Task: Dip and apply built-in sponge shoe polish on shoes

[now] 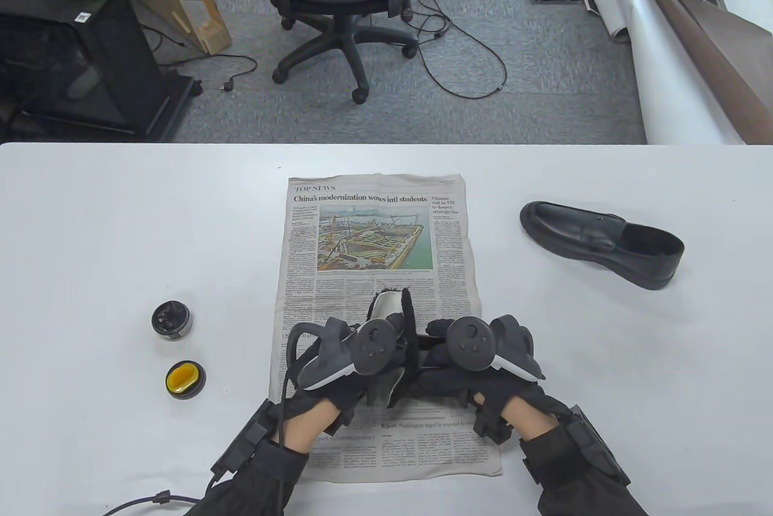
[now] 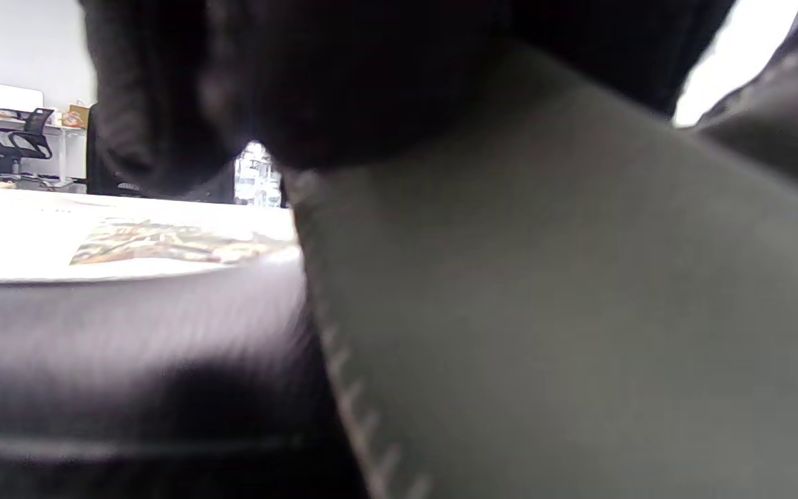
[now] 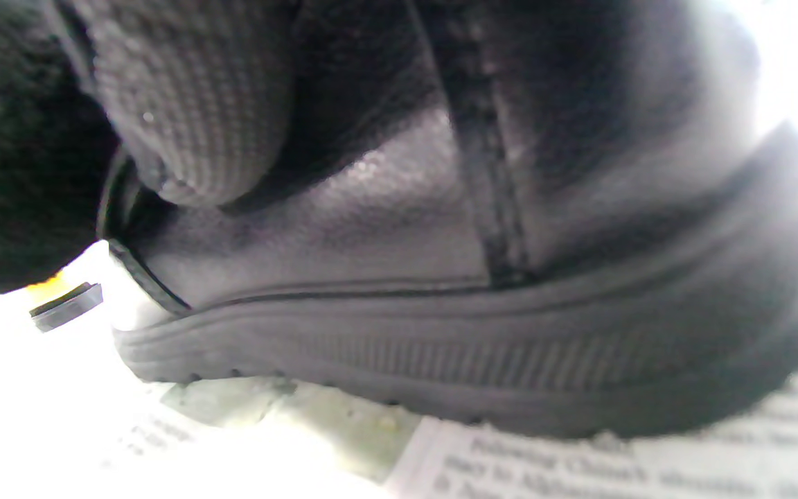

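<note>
1. Both gloved hands sit at the near middle of the table (image 1: 121,226), over the near part of a newspaper (image 1: 374,238), with a black shoe (image 1: 392,310) between them.
2. Left hand (image 1: 338,359) is on the left side of this shoe; its fingers are hidden under the tracker and the shoe, so I cannot tell how they lie, though the left wrist view shows dark glove pressed close on the pale lining (image 2: 579,277).
3. Right hand (image 1: 477,359) is on the right side of the same shoe; in the right wrist view a knitted fingertip (image 3: 191,125) curls over the leather near the shoe's collar, gripping it.
4. That shoe's ridged sole (image 3: 510,360) rests on the newspaper.
5. A second black shoe (image 1: 598,241) lies alone on the table to the far right, toe pointing left.
6. Left of the newspaper, well apart from the hands, stand an open polish tin (image 1: 171,320) and, nearer, its lid with a yellow sponge (image 1: 185,379), facing up.
</note>
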{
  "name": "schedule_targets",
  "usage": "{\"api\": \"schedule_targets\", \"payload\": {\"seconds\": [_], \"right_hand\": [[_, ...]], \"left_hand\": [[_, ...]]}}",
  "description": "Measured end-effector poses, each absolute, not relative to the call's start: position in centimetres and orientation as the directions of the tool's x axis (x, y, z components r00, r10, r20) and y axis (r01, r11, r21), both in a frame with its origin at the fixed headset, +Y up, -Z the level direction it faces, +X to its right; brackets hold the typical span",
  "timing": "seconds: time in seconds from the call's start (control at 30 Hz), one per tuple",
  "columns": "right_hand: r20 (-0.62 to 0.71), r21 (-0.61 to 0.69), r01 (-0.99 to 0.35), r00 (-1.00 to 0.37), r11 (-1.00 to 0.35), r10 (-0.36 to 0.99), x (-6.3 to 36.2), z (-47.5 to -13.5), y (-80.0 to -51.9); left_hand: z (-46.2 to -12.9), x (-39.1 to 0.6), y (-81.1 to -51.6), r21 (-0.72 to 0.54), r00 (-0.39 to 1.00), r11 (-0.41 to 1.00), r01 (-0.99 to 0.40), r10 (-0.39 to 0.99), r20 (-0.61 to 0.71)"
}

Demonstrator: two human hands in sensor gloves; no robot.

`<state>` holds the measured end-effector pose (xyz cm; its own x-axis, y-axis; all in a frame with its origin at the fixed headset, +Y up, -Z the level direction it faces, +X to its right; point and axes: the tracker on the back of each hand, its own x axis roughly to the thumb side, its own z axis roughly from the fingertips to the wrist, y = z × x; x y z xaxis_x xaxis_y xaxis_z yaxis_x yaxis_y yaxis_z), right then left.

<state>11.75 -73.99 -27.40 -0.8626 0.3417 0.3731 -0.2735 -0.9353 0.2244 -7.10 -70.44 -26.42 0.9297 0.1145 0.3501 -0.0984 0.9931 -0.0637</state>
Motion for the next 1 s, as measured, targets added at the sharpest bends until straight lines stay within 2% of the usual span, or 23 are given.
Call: {"api": "schedule_targets", "payload": {"seconds": [0.13,0.2,0.33,0.4,0.73,0.83,0.9,0.97,1.0], "right_hand": [[0.375,0.224,-0.271,-0.863,-0.936,0.339,11.7,-27.4,-74.0],[0.375,0.223,-0.271,-0.863,-0.936,0.339,11.7,-27.4,-74.0],[0.375,0.224,-0.271,-0.863,-0.936,0.339,11.7,-27.4,-74.0],[0.374,0.221,-0.27,-0.864,-0.937,0.338,11.7,-27.3,-74.0],[0.376,0.222,-0.273,-0.862,-0.936,0.341,11.7,-27.4,-74.0],[0.38,0.221,-0.272,-0.86,-0.937,0.34,11.7,-27.4,-74.0],[0.38,0.221,-0.272,-0.861,-0.937,0.339,11.7,-27.4,-74.0],[0.38,0.226,-0.272,-0.859,-0.935,0.342,11.7,-27.4,-74.0],[0.379,0.227,-0.272,-0.86,-0.935,0.342,11.7,-27.4,-74.0]], "left_hand": [[-26.8,-7.6,-70.7,-0.134,0.947,0.988,-0.074,0.112,0.302],[-27.0,-8.1,-70.8,-0.156,0.958,0.988,-0.01,0.054,0.282],[-27.6,-9.8,-71.0,-0.242,0.974,0.97,0.019,0.036,0.222],[-27.9,-10.9,-71.1,-0.272,0.979,0.958,0.086,-0.031,0.2],[-28.9,-16.0,-71.0,-0.382,0.991,0.918,0.105,-0.066,0.114],[-28.8,-15.1,-70.0,-0.284,0.985,0.95,0.13,-0.092,0.145],[-28.5,-13.4,-69.2,-0.239,0.978,0.969,0.068,-0.018,0.206],[-28.3,-10.8,-68.7,-0.261,0.956,0.965,-0.037,0.111,0.273],[-28.3,-9.8,-68.7,-0.268,0.949,0.962,-0.044,0.124,0.29]]}}
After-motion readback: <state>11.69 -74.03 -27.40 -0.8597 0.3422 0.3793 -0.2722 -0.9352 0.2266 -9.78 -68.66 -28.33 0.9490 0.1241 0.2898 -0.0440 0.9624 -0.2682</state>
